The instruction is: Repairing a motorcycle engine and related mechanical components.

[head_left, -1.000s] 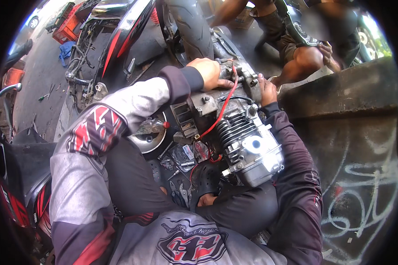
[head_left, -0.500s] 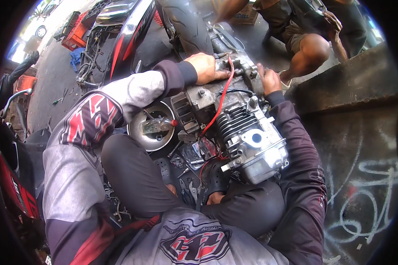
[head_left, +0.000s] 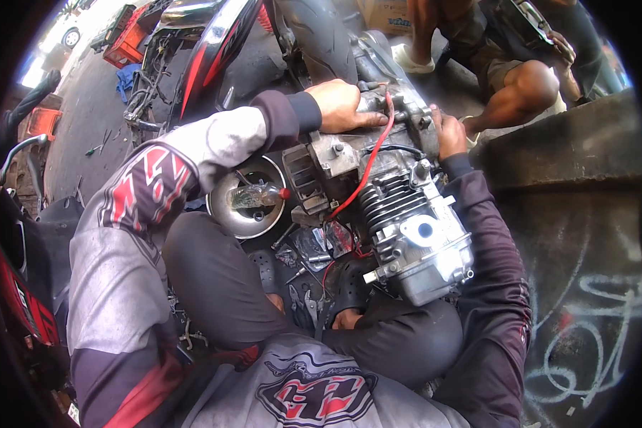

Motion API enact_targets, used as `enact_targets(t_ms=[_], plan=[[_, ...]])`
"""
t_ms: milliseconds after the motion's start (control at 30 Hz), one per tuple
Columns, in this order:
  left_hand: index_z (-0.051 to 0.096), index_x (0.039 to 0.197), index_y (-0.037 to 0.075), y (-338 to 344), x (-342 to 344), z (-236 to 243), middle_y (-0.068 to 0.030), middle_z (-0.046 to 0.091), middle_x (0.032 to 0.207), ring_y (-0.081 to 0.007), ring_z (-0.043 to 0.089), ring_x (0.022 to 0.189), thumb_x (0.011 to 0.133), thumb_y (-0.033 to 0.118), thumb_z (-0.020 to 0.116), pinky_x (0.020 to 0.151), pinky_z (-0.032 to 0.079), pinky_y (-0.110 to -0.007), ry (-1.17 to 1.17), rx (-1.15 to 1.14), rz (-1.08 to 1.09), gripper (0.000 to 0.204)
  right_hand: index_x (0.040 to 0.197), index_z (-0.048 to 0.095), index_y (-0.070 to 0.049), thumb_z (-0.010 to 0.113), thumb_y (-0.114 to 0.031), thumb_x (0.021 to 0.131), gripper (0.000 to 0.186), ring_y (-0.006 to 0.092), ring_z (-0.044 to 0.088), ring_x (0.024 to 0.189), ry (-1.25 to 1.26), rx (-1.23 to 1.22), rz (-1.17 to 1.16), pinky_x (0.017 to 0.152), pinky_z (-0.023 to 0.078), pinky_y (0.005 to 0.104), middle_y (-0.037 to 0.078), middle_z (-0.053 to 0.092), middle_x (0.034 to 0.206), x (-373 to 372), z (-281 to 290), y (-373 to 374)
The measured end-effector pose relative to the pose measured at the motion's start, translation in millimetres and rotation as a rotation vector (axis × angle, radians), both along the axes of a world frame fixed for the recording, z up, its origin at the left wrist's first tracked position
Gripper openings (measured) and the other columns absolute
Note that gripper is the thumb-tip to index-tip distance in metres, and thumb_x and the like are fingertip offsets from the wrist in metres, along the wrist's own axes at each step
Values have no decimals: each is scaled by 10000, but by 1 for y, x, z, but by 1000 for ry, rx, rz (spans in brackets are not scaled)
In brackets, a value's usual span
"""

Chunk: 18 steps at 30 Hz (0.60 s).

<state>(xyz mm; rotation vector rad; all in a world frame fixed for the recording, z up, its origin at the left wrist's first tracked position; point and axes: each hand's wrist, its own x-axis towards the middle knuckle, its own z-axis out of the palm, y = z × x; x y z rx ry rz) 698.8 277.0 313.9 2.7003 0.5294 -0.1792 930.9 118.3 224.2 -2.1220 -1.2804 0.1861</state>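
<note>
My left hand [head_left: 339, 107] grips the top of a large metal scooter engine [head_left: 399, 192], thumb laid beside a red cable [head_left: 370, 164]. My right hand [head_left: 451, 135] holds the engine's right side, fingers pointing up along the casing. The finned cylinder head [head_left: 424, 260] leans toward me, above my right leg. Below my left forearm, a round metal bowl [head_left: 246, 228] holds a plastic bottle [head_left: 257, 196] with a red cap. Pliers [head_left: 299, 303], small tools and plastic bags of parts [head_left: 314, 242] lie between my feet.
A motorcycle tyre [head_left: 314, 36], red-black bodywork [head_left: 207, 64] and a bare frame [head_left: 143, 100] stand beyond. Red crates [head_left: 121, 46] sit back left. A co-worker's legs [head_left: 521, 96] and hand [head_left: 562, 50] holding a metal part are upper right, behind a concrete ledge [head_left: 563, 135].
The engine and both my hands have shifted slightly rightward in the view, keeping their hold. More of the co-worker's shoe shows, and the metal part in that person's hands sits differently.
</note>
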Motion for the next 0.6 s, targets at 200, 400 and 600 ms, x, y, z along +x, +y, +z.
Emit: enact_targets(t_ms=[200, 400, 600], plan=[[706, 886, -59, -10, 4, 16, -283, 686, 914, -411, 684, 880, 857, 715, 546, 826, 534, -456, 23, -50, 129, 792, 813, 676, 57, 470, -489, 1000, 613, 485, 591, 797, -45, 83, 50, 730, 446, 516, 303, 606, 785, 9, -3, 2], [683, 824, -84, -7, 3, 5, -309, 660, 822, -418, 683, 809, 854, 709, 558, 777, 536, -454, -123, -48, 89, 803, 856, 686, 59, 462, -492, 1001, 612, 491, 590, 876, -163, 109, 49, 783, 449, 521, 312, 619, 852, 16, -13, 3], [732, 866, -38, 14, -27, 38, -219, 701, 811, -345, 691, 765, 835, 719, 577, 749, 543, -425, 78, -28, 140, 774, 1073, 682, 44, 242, -698, 974, 868, 488, 577, 1103, -2, -380, 63, 961, 422, 494, 342, 635, 1077, 18, 20, 9]])
